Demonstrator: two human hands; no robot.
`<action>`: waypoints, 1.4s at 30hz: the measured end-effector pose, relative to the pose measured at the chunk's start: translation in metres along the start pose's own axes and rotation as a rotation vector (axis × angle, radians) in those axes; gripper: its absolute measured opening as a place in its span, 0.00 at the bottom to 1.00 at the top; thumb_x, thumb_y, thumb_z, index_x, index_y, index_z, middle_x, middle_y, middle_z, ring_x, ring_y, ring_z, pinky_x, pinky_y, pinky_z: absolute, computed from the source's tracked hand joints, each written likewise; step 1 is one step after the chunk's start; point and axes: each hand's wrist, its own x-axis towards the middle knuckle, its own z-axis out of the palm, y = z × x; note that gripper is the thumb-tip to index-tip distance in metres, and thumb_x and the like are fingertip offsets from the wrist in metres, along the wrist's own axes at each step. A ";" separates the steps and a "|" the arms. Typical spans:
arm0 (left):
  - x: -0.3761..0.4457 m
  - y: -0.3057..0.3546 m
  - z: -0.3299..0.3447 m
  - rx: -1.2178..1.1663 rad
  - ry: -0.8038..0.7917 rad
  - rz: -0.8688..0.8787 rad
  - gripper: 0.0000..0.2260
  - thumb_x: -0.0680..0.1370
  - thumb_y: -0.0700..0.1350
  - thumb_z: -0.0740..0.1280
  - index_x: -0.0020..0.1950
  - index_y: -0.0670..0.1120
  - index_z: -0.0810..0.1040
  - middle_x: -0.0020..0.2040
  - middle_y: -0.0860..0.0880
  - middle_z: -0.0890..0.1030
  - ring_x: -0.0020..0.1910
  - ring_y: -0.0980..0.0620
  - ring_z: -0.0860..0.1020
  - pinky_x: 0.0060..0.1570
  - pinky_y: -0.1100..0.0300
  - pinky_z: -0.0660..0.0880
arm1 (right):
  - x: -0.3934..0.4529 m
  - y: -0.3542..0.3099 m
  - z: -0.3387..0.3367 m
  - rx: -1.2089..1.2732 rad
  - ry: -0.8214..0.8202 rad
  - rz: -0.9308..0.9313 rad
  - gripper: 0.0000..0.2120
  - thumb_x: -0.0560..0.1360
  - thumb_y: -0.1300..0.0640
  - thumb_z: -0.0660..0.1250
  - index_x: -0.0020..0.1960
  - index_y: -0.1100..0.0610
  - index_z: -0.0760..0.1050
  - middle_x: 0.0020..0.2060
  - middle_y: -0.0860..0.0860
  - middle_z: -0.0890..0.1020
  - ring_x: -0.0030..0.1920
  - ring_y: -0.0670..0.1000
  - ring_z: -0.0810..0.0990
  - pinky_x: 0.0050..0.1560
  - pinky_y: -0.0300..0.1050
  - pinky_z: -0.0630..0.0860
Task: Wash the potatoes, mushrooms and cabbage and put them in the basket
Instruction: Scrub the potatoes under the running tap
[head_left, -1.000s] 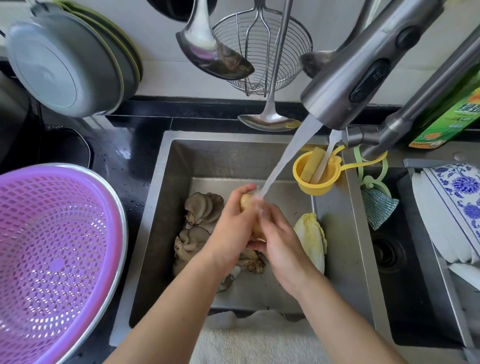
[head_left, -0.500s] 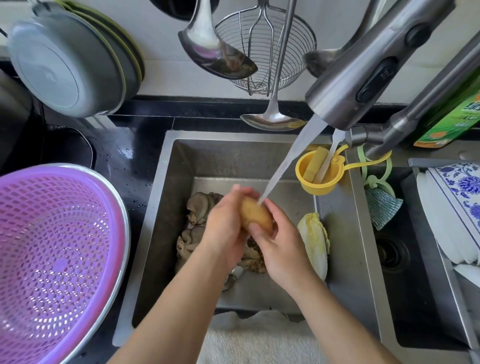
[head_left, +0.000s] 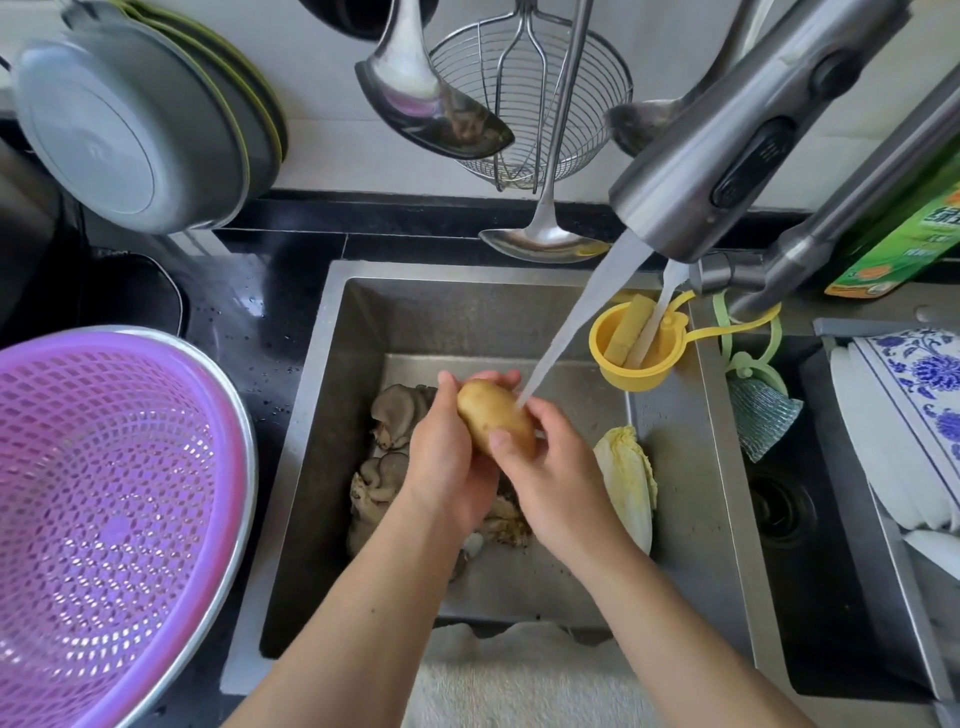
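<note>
While water runs from the faucet (head_left: 727, 150), both hands hold one potato (head_left: 493, 422) above the middle of the sink (head_left: 332, 405). Left hand (head_left: 441, 457): fingers curled round the potato's left and far side. Right hand (head_left: 556, 467): thumb pressed on the near end of the potato, fingers wrapped behind its right side. The water stream (head_left: 576, 322) slants down from the faucet head and strikes the potato's right end, just beside the right-hand fingers.

Mushrooms (head_left: 389, 415) lie on the sink floor toward its left wall, directly under the left hand and wrist, which hide part of the cluster. Cabbage (head_left: 626, 483) lies on the sink floor toward the right wall, just right of the right wrist; its near end is partly covered by that forearm.

A yellow cup (head_left: 623, 364) hangs at the sink's far right corner, with a second thin stream falling into it. A green mesh scrubber (head_left: 761, 421) hangs just right of the cup, over the second basin (head_left: 810, 571).

The purple basket (head_left: 104, 519) sits in a metal bowl on the dark counter beyond the sink's left edge, well apart from the hands. Nothing lies in it.

A white towel (head_left: 519, 680) drapes over the sink's near edge between the forearms. Ladles (head_left: 431, 104) and a wire skimmer (head_left: 530, 98) hang on the wall above the sink's far edge. Grey lids (head_left: 124, 135) lean at the far left; blue-patterned plates (head_left: 919, 400) stand at the right edge; a green bottle (head_left: 904, 239) stands behind the faucet.
</note>
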 end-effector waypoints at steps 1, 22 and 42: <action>-0.002 -0.002 0.000 -0.001 -0.023 0.010 0.26 0.87 0.61 0.54 0.54 0.43 0.82 0.60 0.37 0.85 0.56 0.39 0.83 0.62 0.41 0.80 | -0.001 -0.003 0.002 -0.078 -0.003 -0.013 0.22 0.81 0.45 0.66 0.73 0.49 0.71 0.64 0.48 0.80 0.63 0.49 0.79 0.64 0.50 0.78; -0.006 -0.011 0.000 0.473 0.088 0.436 0.19 0.87 0.56 0.56 0.55 0.53 0.86 0.48 0.52 0.88 0.51 0.54 0.85 0.60 0.43 0.80 | 0.012 -0.025 0.025 0.917 -0.027 0.448 0.14 0.83 0.49 0.66 0.64 0.54 0.79 0.57 0.54 0.85 0.58 0.54 0.84 0.60 0.57 0.80; -0.018 -0.013 0.010 0.036 -0.054 -0.084 0.21 0.87 0.55 0.60 0.67 0.39 0.79 0.58 0.38 0.86 0.56 0.44 0.86 0.59 0.47 0.81 | 0.014 0.003 0.019 0.090 0.079 -0.047 0.15 0.86 0.49 0.56 0.71 0.45 0.71 0.62 0.44 0.77 0.61 0.42 0.77 0.63 0.40 0.74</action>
